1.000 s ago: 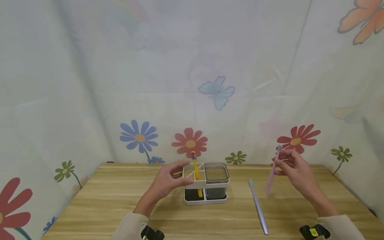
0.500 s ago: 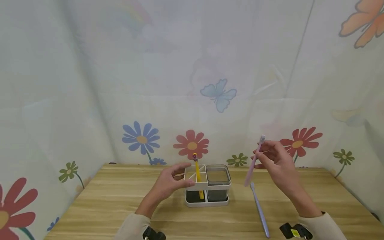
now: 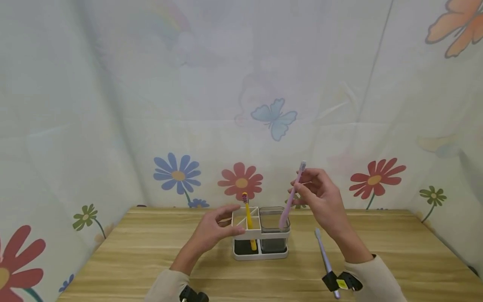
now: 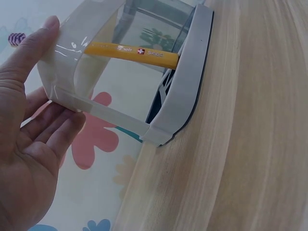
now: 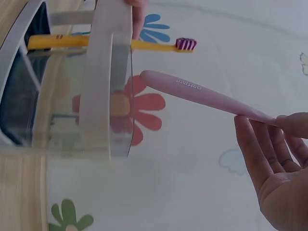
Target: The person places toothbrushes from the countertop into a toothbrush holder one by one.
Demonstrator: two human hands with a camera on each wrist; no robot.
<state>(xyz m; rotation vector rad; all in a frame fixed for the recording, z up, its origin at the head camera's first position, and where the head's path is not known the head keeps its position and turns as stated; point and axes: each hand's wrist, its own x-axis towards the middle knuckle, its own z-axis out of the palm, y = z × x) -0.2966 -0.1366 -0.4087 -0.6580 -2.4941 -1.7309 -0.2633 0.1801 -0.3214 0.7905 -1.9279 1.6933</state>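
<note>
At the middle of the table stands a white toothbrush holder [image 3: 260,257] with a divided top and a clear grey cup [image 3: 273,245] on its right side. My left hand [image 3: 209,226] grips the left end of its upper frame, thumb at the front, fingers behind. A yellow toothbrush [image 3: 248,218] with a purple-striped head stands upright in one compartment. Between thumb and fingertips my right hand [image 3: 322,201] pinches a pink toothbrush [image 3: 289,205] near its head, bristles up. Its handle end [image 5: 154,78] points down over the cup, close to the holder's top in the right wrist view.
A lavender toothbrush [image 3: 323,251] lies on the wooden table [image 3: 124,256] right of the holder, partly hidden by the right wrist camera [image 3: 341,282]. Behind the table hangs a flower-printed cloth [image 3: 203,84].
My right hand has carried the pink toothbrush leftward, from beyond the lavender one to over the holder's cup. The left hand has kept its grip on the holder.
</note>
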